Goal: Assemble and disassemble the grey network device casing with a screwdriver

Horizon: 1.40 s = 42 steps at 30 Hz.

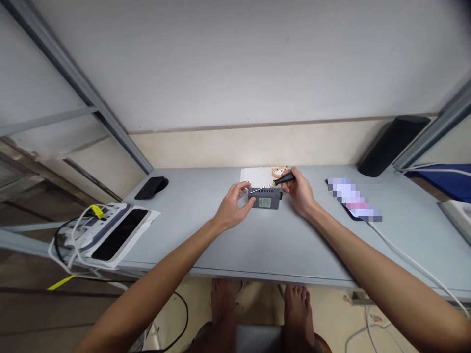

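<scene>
A small dark grey box [270, 202] with a pale label and a row of slots stands on the grey desk. My left hand [233, 206] grips its left end between thumb and fingers. My right hand [300, 192] holds a screwdriver [284, 179] by its black and yellow handle. The metal shaft points left and its tip lies at the upper left of the box. Behind the box are a white sheet [253, 175] and an orange and white round item [278, 171], partly hidden by my right hand.
On the left are a power strip [106, 220] with cables, a dark phone [120, 234] on white paper and a black object [150, 188]. To the right lie a lit phone [353, 198] on a white cable and a black cylinder [392, 144]. The desk's front edge [257, 277] runs below my forearms.
</scene>
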Each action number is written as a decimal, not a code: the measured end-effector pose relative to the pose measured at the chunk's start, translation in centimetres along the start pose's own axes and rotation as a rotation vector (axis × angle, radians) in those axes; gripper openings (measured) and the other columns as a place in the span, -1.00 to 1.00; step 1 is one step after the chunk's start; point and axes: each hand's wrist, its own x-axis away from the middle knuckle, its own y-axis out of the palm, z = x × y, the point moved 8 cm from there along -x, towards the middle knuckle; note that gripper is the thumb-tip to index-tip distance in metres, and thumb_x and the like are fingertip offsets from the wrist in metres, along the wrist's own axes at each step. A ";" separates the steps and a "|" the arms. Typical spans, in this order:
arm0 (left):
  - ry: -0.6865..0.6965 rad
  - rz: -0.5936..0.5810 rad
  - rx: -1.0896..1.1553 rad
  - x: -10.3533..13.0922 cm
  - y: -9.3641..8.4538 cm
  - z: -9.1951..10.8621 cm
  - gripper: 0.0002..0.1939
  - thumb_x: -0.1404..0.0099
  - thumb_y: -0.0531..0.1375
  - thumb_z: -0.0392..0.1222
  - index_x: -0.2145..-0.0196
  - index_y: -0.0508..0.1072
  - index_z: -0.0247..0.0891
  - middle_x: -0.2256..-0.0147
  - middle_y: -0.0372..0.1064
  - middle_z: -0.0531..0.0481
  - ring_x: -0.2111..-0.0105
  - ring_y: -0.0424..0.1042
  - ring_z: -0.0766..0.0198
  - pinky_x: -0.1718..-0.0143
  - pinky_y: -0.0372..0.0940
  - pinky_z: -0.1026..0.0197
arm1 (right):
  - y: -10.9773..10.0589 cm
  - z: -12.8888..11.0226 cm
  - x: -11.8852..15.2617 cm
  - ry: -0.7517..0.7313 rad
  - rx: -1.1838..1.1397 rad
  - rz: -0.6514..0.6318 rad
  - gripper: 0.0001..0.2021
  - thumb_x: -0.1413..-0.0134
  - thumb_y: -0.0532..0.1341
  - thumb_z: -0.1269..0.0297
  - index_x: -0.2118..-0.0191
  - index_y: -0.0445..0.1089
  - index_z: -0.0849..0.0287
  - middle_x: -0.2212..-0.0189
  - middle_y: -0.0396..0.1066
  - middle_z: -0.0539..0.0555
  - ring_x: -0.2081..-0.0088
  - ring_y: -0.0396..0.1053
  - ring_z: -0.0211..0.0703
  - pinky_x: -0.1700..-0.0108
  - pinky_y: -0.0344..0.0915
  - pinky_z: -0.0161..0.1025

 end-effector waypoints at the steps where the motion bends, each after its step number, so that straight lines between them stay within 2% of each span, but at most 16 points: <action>1: 0.017 0.011 -0.002 0.0 -0.1 0.2 -0.73 -0.47 0.24 -0.21 -0.09 0.36 -0.15 0.07 0.50 -0.09 0.15 0.52 0.19 0.08 0.46 0.11 | -0.1 0.0 0.0 0.004 0.006 0.006 -0.53 0.11 0.43 -0.24 0.48 0.46 0.11 0.63 0.33 -0.03 0.59 0.15 -0.33 0.52 0.04 -0.28; 6: 0.140 0.041 0.011 -0.2 -0.4 1.3 -0.90 -0.51 0.16 -0.25 0.04 0.35 -0.15 0.11 0.50 -0.06 0.18 0.51 0.22 0.10 0.45 0.14 | -0.4 0.2 -0.1 0.024 0.024 0.032 -0.58 -0.03 0.37 -0.18 0.47 0.44 0.10 0.65 0.31 -0.03 0.59 0.16 -0.30 0.52 0.04 -0.28; 11: 0.180 0.038 0.026 -0.4 -0.3 1.6 -0.94 -0.54 0.13 -0.26 0.07 0.35 -0.15 0.15 0.48 -0.05 0.24 0.50 0.26 0.16 0.45 0.18 | -0.5 0.2 -0.2 0.055 -0.007 0.045 -0.61 -0.07 0.37 -0.12 0.47 0.45 0.12 0.64 0.33 -0.03 0.59 0.16 -0.32 0.53 0.05 -0.30; 15: 0.193 0.049 -0.028 -0.2 -0.4 1.7 -0.94 -0.55 0.13 -0.24 0.15 0.37 -0.16 0.11 0.50 -0.09 0.16 0.54 0.22 0.12 0.47 0.16 | -1.5 0.7 -0.3 0.073 -0.059 0.164 -0.62 -0.16 0.33 -0.09 0.47 0.41 0.11 0.65 0.31 -0.05 0.61 0.14 -0.31 0.54 0.02 -0.31; 18: 0.200 0.011 -0.105 0.1 -0.3 1.7 -0.90 -0.55 0.11 -0.24 0.17 0.41 -0.16 0.04 0.51 -0.12 0.14 0.55 0.21 0.09 0.49 0.15 | -1.9 1.2 -0.4 0.072 0.026 0.216 -0.58 -0.23 0.29 -0.14 0.43 0.42 0.11 0.65 0.33 -0.07 0.63 0.11 -0.33 0.53 0.05 -0.30; 24: 0.200 -0.019 -0.122 0.4 -0.4 1.4 -0.88 -0.54 0.10 -0.26 0.13 0.44 -0.15 0.03 0.51 -0.13 0.13 0.56 0.21 0.11 0.50 0.15 | -0.6 1.6 -0.6 -0.008 0.261 0.000 -0.56 -0.09 0.40 -0.20 0.20 0.57 0.12 0.44 0.56 -0.03 0.54 0.27 -0.30 0.45 0.17 -0.28; 28: 0.177 -0.032 -0.086 0.3 -0.2 1.3 -0.89 -0.54 0.11 -0.25 0.13 0.44 -0.16 0.05 0.51 -0.13 0.10 0.56 0.21 0.10 0.50 0.15 | -0.6 2.2 -0.6 0.007 0.305 -0.042 -0.54 -0.06 0.40 -0.19 0.16 0.59 0.13 0.41 0.59 -0.04 0.55 0.24 -0.31 0.46 0.14 -0.30; 36: 0.168 0.000 -0.081 0.2 -0.4 1.5 -0.88 -0.55 0.09 -0.24 0.17 0.42 -0.18 0.08 0.53 -0.12 0.22 0.55 0.26 0.20 0.46 0.20 | -0.3 1.7 -0.3 -0.032 0.302 -0.014 -0.45 0.05 0.41 -0.31 0.21 0.57 0.13 0.47 0.57 -0.05 0.59 0.22 -0.32 0.48 0.16 -0.29; 42: 0.121 -0.011 -0.128 -0.1 -0.8 1.7 -0.79 -0.55 0.02 -0.27 0.12 0.45 -0.17 0.21 0.55 -0.04 0.30 0.52 0.23 0.22 0.43 0.18 | -1.5 1.2 -0.4 -0.006 0.102 0.114 -0.39 0.05 0.34 -0.44 0.32 0.50 0.12 0.56 0.47 -0.05 0.64 0.16 -0.35 0.56 0.12 -0.30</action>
